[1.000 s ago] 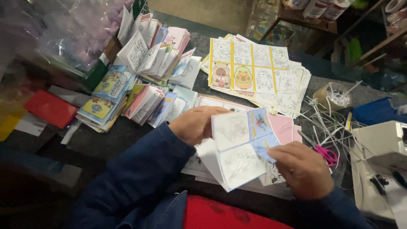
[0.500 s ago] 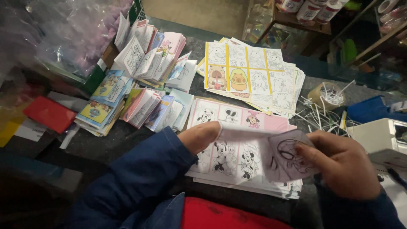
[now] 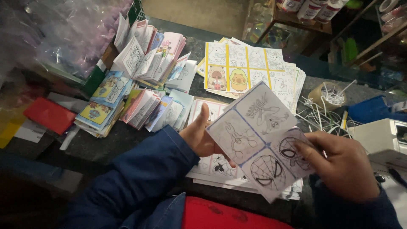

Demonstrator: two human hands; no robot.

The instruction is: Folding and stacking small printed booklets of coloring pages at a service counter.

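A folded colouring sheet printed with line drawings is being held up above the near edge of the desk, over a stack of similar sheets. It is being gripped by the left hand, thumb raised, and pinched at its right edge by the closed fingers of the right hand. Small booklets are being kept in piles towards the far left corner.
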